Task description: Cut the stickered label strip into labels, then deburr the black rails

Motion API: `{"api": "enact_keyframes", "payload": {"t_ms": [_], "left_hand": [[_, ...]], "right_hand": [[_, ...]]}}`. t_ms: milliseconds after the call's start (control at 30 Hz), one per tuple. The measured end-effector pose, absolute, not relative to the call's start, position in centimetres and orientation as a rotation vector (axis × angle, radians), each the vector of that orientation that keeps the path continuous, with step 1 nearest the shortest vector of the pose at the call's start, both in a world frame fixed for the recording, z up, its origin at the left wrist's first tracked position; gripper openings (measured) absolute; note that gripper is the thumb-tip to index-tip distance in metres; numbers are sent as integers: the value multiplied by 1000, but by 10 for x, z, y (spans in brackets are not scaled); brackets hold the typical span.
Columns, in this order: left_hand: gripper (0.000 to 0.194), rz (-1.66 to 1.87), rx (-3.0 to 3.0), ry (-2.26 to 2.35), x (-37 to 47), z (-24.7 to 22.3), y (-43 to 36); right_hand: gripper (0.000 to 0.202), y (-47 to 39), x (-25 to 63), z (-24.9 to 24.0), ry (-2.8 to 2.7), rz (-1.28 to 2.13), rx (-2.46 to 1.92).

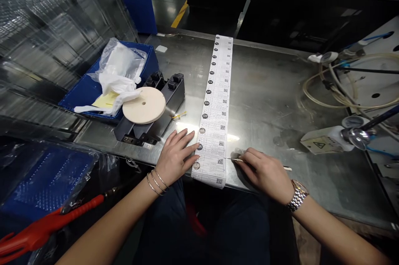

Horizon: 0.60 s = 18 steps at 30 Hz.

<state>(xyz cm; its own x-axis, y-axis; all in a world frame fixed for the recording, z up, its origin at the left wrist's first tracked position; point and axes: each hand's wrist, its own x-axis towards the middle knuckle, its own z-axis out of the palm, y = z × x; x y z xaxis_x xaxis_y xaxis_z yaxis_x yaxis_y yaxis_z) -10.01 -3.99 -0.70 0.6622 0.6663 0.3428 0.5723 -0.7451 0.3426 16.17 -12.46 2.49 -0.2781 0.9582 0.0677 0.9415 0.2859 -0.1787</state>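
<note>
A long strip of white printed labels (215, 111) with dark round marks and square codes runs down the metal table, its near end drooping over the front edge. My left hand (177, 153) lies spread on the table, its thumb and a finger touching the strip's left edge. To the right of the strip, my right hand (263, 171) pinches a slim pale tool with a thin pointed metal tip (231, 159). The tip reaches the strip's right edge near a square code. Part of the tool's handle is hidden by my fingers; its rear end shows behind the hand.
A round wooden disc (144, 106) rests on a dark fixture (176, 94) at the left. Behind it is a blue box (152, 57) with plastic bags. A white bottle with a warning label (319, 142) and tubing (307, 86) stand at right. An orange-red tool (46, 231) is lower left.
</note>
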Motion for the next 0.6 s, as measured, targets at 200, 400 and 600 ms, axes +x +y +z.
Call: {"api": "enact_keyframes", "payload": {"t_ms": [200,400,600], "left_hand": [[24,658,2651,1007,-100,-6,-41],[25,668,2647,1020,-99,-4,-41],[27,628,2679,982,-108,0,-72]], "right_hand": [[30,-126,162,24,-2380,208,-1792],[28,-127,164,26,-2294,337,-1836],[23,-122,151,36,-1877,821,-1767]]}}
